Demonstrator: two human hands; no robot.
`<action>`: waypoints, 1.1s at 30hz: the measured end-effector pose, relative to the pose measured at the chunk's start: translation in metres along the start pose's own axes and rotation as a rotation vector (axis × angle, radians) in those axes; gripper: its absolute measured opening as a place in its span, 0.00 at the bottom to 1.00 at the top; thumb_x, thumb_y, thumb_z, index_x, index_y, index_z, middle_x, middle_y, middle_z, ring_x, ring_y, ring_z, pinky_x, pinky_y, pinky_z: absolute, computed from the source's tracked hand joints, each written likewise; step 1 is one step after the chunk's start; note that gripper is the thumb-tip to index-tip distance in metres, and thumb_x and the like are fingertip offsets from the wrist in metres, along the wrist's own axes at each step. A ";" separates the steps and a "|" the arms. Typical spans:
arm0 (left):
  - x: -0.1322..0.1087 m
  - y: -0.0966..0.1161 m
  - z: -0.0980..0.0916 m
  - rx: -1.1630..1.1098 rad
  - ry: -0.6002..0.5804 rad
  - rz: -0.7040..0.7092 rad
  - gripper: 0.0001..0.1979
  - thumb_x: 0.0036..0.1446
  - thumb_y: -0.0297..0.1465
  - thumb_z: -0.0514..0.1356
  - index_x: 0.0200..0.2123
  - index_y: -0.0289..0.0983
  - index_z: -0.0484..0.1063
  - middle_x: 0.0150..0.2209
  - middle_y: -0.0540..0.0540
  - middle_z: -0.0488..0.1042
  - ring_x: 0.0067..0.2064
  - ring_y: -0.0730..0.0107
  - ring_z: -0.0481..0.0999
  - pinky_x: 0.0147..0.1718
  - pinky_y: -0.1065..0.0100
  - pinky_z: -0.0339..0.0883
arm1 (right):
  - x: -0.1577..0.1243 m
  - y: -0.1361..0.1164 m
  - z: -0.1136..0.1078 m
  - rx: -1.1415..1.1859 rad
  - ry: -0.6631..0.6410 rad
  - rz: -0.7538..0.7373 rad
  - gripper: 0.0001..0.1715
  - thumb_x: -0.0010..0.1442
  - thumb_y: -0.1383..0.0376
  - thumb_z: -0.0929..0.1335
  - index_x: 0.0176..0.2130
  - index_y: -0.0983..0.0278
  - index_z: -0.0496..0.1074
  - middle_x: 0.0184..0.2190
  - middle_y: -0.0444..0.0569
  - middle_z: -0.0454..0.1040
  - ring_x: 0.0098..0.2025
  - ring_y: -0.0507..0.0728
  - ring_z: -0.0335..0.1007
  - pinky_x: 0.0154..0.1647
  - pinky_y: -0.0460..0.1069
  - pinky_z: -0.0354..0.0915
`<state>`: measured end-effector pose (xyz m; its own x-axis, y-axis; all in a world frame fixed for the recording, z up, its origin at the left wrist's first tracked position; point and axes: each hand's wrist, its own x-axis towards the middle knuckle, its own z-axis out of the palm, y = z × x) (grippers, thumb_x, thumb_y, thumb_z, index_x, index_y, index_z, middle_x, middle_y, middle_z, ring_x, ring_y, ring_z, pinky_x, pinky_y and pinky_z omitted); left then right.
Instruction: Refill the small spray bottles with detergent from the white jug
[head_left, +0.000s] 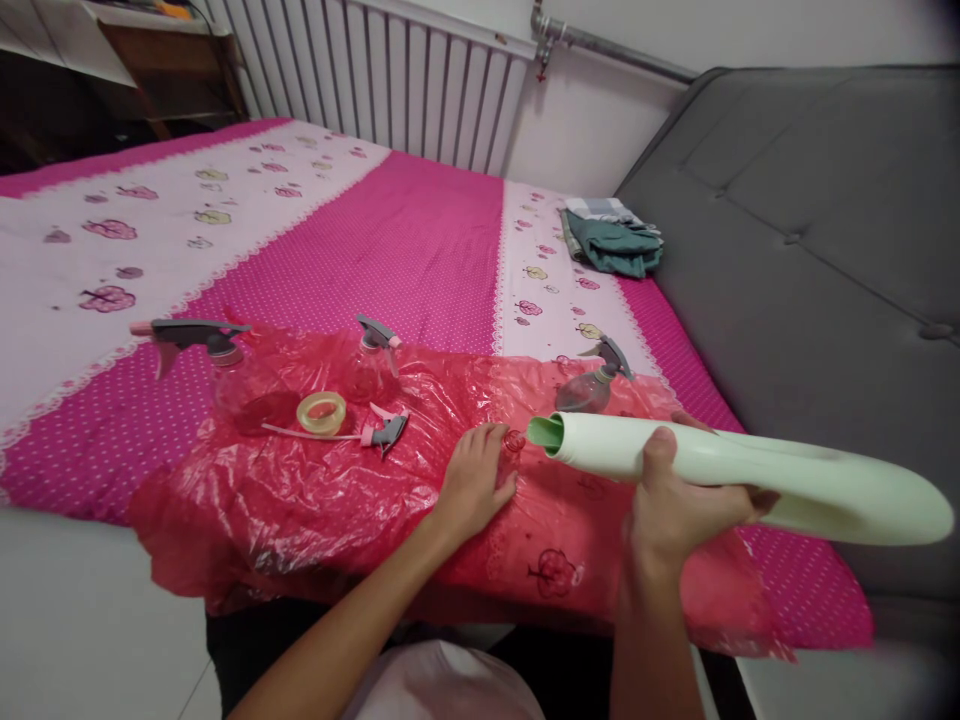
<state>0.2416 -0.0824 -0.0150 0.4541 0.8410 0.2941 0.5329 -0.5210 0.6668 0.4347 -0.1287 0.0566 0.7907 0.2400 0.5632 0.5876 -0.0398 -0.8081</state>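
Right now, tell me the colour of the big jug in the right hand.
Pale green jug, darker green at the spout, gripped by the right hand; head view.

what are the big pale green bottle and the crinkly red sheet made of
The pale green bottle in the right hand: likely opaque moulded plastic, smooth, with a soft sheen. The red sheet: thin plastic film, translucent, crinkled, glossy.

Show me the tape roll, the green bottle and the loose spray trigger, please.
tape roll (322,427): head view, on the near side of its ring.
green bottle (600,447): head view, on its body just behind the spout.
loose spray trigger (388,431): head view, on its grey head.
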 end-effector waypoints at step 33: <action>0.000 -0.001 0.000 -0.001 0.002 0.006 0.30 0.61 0.28 0.61 0.65 0.39 0.60 0.60 0.36 0.69 0.61 0.46 0.70 0.64 0.41 0.66 | 0.002 -0.008 0.000 0.029 0.035 -0.016 0.30 0.58 0.56 0.77 0.50 0.75 0.74 0.52 0.63 0.72 0.57 0.67 0.70 0.63 0.66 0.70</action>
<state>0.2411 -0.0818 -0.0152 0.4560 0.8383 0.2990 0.5296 -0.5255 0.6658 0.4316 -0.1280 0.0637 0.7870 0.2065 0.5814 0.5955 -0.0077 -0.8033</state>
